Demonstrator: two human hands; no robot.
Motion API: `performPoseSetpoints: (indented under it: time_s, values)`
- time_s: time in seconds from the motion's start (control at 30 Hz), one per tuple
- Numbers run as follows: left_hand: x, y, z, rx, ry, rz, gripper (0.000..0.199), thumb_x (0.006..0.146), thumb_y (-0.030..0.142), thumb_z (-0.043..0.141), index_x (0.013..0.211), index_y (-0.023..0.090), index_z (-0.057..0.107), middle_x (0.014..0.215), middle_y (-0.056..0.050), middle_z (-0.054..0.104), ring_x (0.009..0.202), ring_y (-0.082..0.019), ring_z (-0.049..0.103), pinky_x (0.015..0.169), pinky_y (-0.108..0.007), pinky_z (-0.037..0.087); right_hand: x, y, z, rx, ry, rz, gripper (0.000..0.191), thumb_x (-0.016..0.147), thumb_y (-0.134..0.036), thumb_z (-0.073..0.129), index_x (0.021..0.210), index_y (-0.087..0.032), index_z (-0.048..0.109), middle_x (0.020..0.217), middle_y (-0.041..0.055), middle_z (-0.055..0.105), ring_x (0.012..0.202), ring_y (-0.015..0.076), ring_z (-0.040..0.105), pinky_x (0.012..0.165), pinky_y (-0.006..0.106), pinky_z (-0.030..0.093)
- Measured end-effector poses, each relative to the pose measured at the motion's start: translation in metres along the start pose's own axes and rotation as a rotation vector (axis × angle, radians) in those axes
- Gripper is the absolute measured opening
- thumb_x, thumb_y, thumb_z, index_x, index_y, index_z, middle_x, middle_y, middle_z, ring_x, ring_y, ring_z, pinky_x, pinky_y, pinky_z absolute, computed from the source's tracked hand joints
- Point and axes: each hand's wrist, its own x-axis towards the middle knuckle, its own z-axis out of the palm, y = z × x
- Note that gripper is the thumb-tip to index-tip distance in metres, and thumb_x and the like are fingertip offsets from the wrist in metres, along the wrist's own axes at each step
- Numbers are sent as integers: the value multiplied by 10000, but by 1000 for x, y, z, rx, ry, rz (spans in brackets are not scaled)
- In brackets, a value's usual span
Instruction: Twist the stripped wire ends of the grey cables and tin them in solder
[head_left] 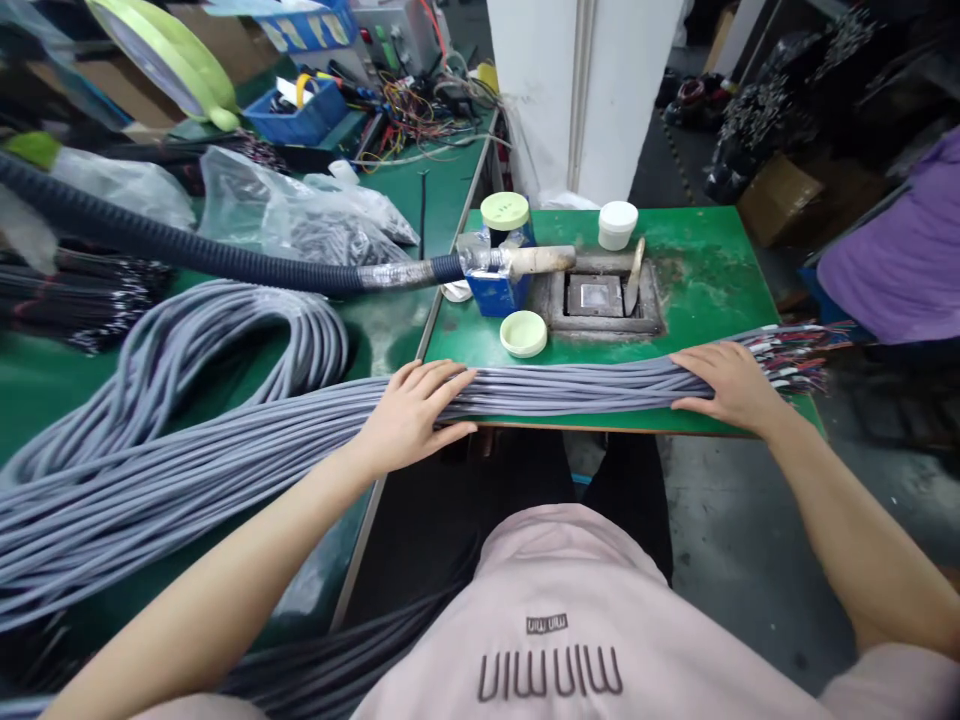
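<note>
A thick bundle of grey cables [562, 390] lies along the front edge of the green table, looping back at the left. My left hand [412, 415] rests over the bundle near the middle, its fingers on top and its thumb on the near side. Farther right, my right hand [727, 385] grips the same bundle close to its end, where stripped coloured wires [802, 360] fan out past the table's right edge.
Behind the bundle are a solder pot [596, 297] with a stick, a white jar [618, 225], an open round lid [523, 334] and a blue holder [499, 293]. A black hose [300, 275] reaches in from the left. A person in purple [892, 240] is at the right.
</note>
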Motion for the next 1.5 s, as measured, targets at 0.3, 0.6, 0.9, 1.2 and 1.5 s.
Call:
performPoseSetpoints:
  time_s: [0.3,0.6,0.9,1.2,1.5]
  values:
    - [43,21,30,-53,121,-72,578,917,496,507,1421,227,420,1373,-121,554,1257,-306,499,1047,-487,319,25,18,-42,-84,-51,111,494,942,-554,413,1254,-228,613,1070,94,715,977,273,619,801,378,400]
    - [23,13,33,-93,216,43,517,851,456,617,1312,248,512,1340,-115,573,1290,-292,489,1133,-518,272,12,27,-17,78,-47,167,482,915,-508,469,1276,-222,614,1261,105,647,1138,308,578,948,461,415]
    - [24,21,36,-68,161,49,272,866,293,584,1135,269,611,1357,-67,584,1324,-289,471,1146,-574,253,36,-36,-26,119,93,-54,307,931,-343,502,1137,-193,674,1038,114,678,933,260,566,801,392,407]
    - [19,20,42,-109,321,228,265,826,172,632,1069,264,576,1180,-43,688,1202,-237,587,1110,-515,369,68,-85,-22,112,42,-114,365,884,-355,599,1189,-156,580,1147,133,603,1000,271,480,825,373,305]
    - [20,14,47,-170,273,212,660,792,220,652,1394,396,446,1300,-14,629,1207,-324,590,1035,-620,455,83,-82,-24,47,-98,-116,282,984,-386,428,1102,-166,559,1033,98,619,901,216,518,708,320,259]
